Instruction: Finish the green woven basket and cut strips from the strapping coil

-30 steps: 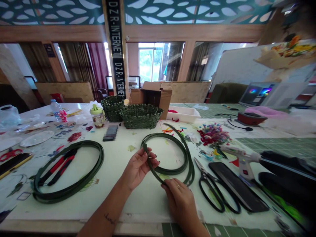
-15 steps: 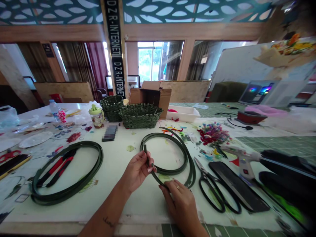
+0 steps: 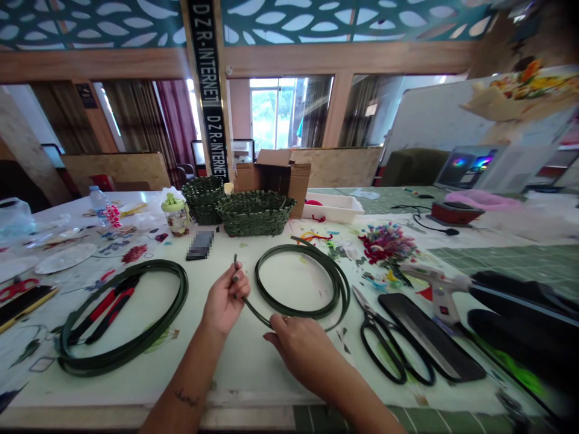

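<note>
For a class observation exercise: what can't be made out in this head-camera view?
Green strap under the right hand: hidden by that hand.
Dark rectangle beside the woven basket: pixelated, identity unreadable.
Black items at the right edge: blurred and cut off.
Laptop screen: too small to read.

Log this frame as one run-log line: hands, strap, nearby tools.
left hand: pinches green strap end | right hand: at strap, grip unclear | nearby: black-handled scissors
</note>
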A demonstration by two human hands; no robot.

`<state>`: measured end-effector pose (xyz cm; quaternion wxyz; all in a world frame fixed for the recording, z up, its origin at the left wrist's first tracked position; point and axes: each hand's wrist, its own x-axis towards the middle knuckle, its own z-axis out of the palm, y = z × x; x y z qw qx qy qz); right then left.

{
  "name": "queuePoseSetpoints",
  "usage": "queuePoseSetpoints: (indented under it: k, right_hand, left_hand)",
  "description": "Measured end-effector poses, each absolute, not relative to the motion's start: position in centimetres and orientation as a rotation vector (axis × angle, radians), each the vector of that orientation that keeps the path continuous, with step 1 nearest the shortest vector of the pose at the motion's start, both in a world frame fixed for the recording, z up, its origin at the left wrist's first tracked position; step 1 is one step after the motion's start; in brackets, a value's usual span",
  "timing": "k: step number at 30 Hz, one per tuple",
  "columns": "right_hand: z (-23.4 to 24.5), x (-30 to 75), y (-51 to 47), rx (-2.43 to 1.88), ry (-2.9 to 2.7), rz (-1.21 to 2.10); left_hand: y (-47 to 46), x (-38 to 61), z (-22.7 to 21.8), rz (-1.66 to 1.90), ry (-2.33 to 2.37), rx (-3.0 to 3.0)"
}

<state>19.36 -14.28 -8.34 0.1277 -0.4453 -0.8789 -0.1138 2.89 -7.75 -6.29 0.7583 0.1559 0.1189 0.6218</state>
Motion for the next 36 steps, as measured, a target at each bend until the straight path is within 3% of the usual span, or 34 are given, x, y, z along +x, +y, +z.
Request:
queuePoseSetpoints:
  k: [12, 28, 36]
  right_hand:
    - [-7.1, 19.7, -12.2, -0.986, -2.704, -0.125]
    - [-6.5, 24.4, -13.4, -0.761, -2.813, -0.252]
    - [-6.6, 18.5, -15.7, -0.509, -2.947, -0.314]
  left_hand:
    - [-7.8, -6.3, -2.3, 1.553, 0.44, 0.325]
    - [-7.8, -19.7, -2.0, 1.613, 0.711, 0.223]
    - [-8.7, -17.2, -2.1, 1.393, 1.381, 0.784]
